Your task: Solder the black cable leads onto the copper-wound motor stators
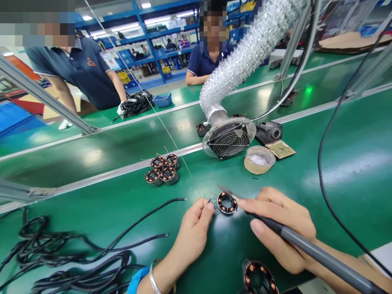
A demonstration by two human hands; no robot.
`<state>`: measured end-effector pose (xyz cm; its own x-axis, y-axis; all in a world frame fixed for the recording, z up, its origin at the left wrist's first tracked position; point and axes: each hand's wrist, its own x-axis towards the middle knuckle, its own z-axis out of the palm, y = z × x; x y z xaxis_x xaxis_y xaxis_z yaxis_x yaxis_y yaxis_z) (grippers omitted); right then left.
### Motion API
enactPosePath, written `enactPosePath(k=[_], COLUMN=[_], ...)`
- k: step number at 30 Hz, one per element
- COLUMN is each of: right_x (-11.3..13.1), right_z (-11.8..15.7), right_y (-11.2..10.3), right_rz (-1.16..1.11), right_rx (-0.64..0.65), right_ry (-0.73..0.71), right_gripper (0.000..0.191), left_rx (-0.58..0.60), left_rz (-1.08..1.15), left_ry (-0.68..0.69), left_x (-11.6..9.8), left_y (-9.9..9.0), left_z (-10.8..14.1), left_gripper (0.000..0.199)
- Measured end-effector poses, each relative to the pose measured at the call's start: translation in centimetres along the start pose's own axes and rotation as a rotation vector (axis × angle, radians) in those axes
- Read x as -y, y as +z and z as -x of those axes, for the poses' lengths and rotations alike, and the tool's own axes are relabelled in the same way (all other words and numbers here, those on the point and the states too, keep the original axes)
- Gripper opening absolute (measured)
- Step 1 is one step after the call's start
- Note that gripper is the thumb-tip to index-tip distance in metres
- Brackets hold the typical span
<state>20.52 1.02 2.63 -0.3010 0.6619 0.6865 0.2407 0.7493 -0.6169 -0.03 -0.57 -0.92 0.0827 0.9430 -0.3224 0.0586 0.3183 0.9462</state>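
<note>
Head view: the stator (222, 208) sits on the green desk (306, 163) between the two hands, its coil face up, just below the fan-fronted extractor (229, 139). Left hand (196, 224) is closed, thumb against fingers, on a fine wire lead (210, 200) at the stator's left side; right hand (284, 228) grips a grey-handled tool (309, 247), a slim metal end showing near the stator's upper rim. Hands are apart from each other. Contact between metal and coil: cannot tell at this angle; tool type also unconfirmed. Handling notes, my judgement: pinch the lead close to its end, with light tension only, since fine wire probably kinks or snaps if pulled. Bring the tool in shallow, from the right, so the metal clears the copper windings and the left fingertips; treat the tip as possibly hot. Brace the right palm's edge on the desk for a finer touch. No clamp is seen on the stator, so a sideways push could turn it. Four other stators (175, 178) stand clustered to the left, and loose black cables (165, 235) lie near the left wrist; watch for snagging.
</note>
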Motion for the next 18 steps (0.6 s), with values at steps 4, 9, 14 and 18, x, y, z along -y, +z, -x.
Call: enactPosePath(k=[4, 9, 14, 18], right_x=[0.63, 0.64, 0.52, 0.61], right_z=[0.32, 0.09, 0.09, 0.07], right_y=[-0.06, 0.37, 0.50, 0.46], right_rz=[-0.018, -0.021, -0.026, -0.022], right_rx=[0.026, 0.038, 0.030, 0.022], right_ry=[0.036, 0.020, 0.017, -0.001], right_gripper=[0.029, 0.026, 0.026, 0.025], left_rx=[-0.047, -0.072, -0.076, -0.069], left_rz=[-0.078, -0.129, -0.177, -0.185], left_ry=[0.050, 0.074, 0.076, 0.066], left_x=[0.34, 0.23, 0.00, -0.18], left_y=[0.09, 0.24, 0.20, 0.07], left_z=[-0.09, -0.07, 0.02, -0.11], left_gripper=[0.044, 0.042, 0.040, 0.039])
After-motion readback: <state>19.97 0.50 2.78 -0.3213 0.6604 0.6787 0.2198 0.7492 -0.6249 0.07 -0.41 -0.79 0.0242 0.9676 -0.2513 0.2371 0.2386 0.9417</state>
